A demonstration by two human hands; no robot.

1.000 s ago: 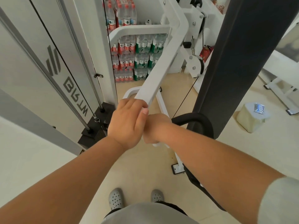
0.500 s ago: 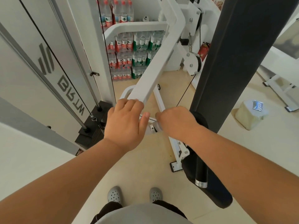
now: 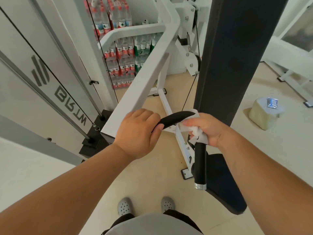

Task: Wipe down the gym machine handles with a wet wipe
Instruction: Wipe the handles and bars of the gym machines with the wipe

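Note:
A black padded handle curves from the end of the white machine arm over to the right, then drops straight down to a chrome end cap. My left hand grips the handle where it meets the white arm. My right hand grips the bend of the handle through a crumpled white wet wipe, which wraps the black padding there.
A tall black upright pad stands right behind the handle, with a black seat below it. The weight stack and cables are at the left. Packs of water bottles line the back. A pale block with a blue packet sits on the floor at right.
The handle has swung up into plain view between my hands. My right hand moved right along it to the bend, with the wipe now showing. My left hand stayed at the arm's end.

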